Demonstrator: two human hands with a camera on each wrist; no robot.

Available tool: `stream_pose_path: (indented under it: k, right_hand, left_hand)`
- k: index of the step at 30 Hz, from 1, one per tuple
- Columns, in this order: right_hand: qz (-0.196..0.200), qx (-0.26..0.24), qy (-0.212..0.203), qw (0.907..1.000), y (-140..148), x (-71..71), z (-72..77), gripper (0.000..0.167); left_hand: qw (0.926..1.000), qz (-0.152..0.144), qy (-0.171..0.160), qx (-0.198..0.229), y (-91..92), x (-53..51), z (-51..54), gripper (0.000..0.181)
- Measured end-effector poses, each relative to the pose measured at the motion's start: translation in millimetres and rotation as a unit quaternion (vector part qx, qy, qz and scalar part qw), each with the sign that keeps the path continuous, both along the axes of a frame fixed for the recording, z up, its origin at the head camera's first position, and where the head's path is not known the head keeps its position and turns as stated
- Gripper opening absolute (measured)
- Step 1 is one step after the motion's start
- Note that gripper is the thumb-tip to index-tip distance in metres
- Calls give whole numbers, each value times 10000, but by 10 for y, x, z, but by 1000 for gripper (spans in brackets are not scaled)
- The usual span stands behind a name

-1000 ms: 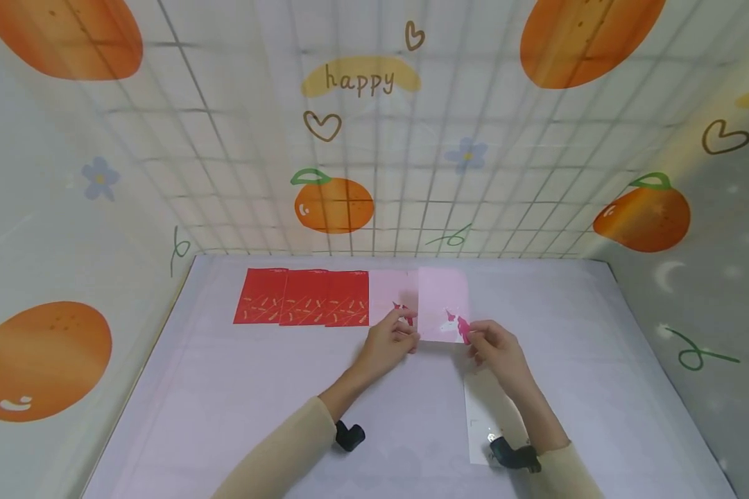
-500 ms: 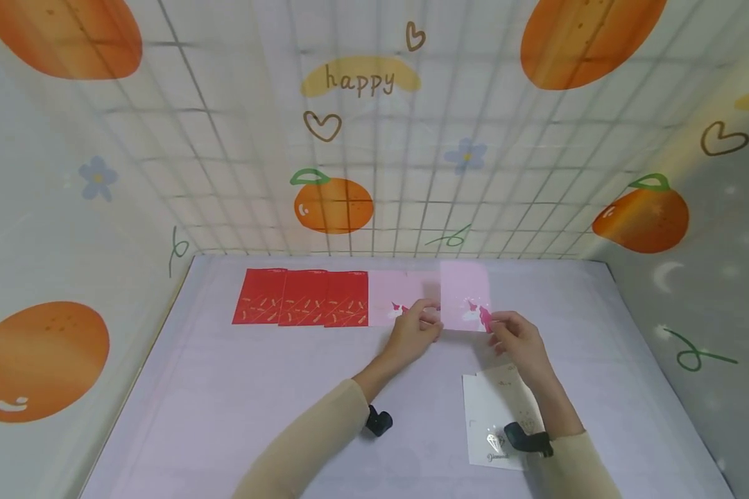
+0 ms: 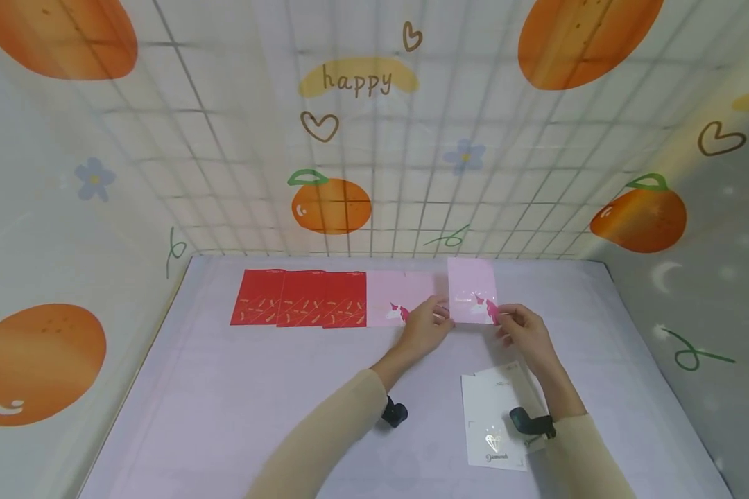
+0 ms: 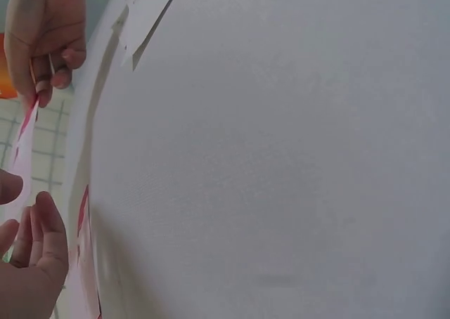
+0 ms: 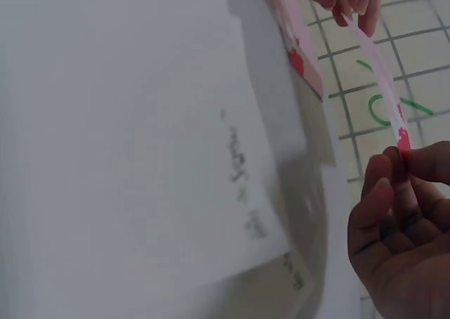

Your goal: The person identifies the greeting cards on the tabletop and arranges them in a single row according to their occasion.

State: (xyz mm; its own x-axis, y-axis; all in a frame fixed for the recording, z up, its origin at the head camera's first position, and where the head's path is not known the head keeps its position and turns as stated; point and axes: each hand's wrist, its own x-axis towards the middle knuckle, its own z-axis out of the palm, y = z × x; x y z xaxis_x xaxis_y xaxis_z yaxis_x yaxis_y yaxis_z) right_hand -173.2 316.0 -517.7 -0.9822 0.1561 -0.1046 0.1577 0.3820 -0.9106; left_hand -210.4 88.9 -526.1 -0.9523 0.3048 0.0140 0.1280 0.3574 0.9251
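Observation:
Held up off the table at the back, a pink card with a unicorn print (image 3: 471, 281) is between both hands. My right hand (image 3: 527, 333) pinches its lower right corner between thumb and fingers, also clear in the right wrist view. At the card's left edge, my left hand (image 3: 426, 324) grips it with the fingertips; the right wrist view shows this pinch at the top. Beneath and left of it, pink unicorn paper (image 3: 390, 291) lies flat, partly hidden by the left hand. To its left, red cards with gold marks (image 3: 302, 298) overlap in a row.
White cards with gold print (image 3: 489, 409) lie overlapped on the white tabletop (image 3: 274, 402), under the right wrist. A black wrist camera (image 3: 527, 421) is strapped to the right arm. Behind the table's back edge hangs a printed curtain (image 3: 374, 152) over a grid.
Both hands have moved right and slightly farther back, carrying the pink card with them. More of the flat pink paper and the white cards shows now. The red row is unmoved.

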Motion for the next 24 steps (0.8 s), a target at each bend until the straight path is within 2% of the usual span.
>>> stream_pose_path:
  k: [7, 16, 24]
  right_hand:
    - [-131, 192, -279, 9993, 63, -46, -107, 31]
    - [75, 377, -433, 9983, 125, -147, -153, 32]
    - [49, 537, -620, 9966, 170, -209, -176, 33]
  left_hand:
    - [9996, -140, -145, -215, 49, -14, -34, 44]
    - [9968, -63, -557, -574, 114, -36, -111, 46]
    - [9938, -130, -834, -729, 153, -76, -151, 55]
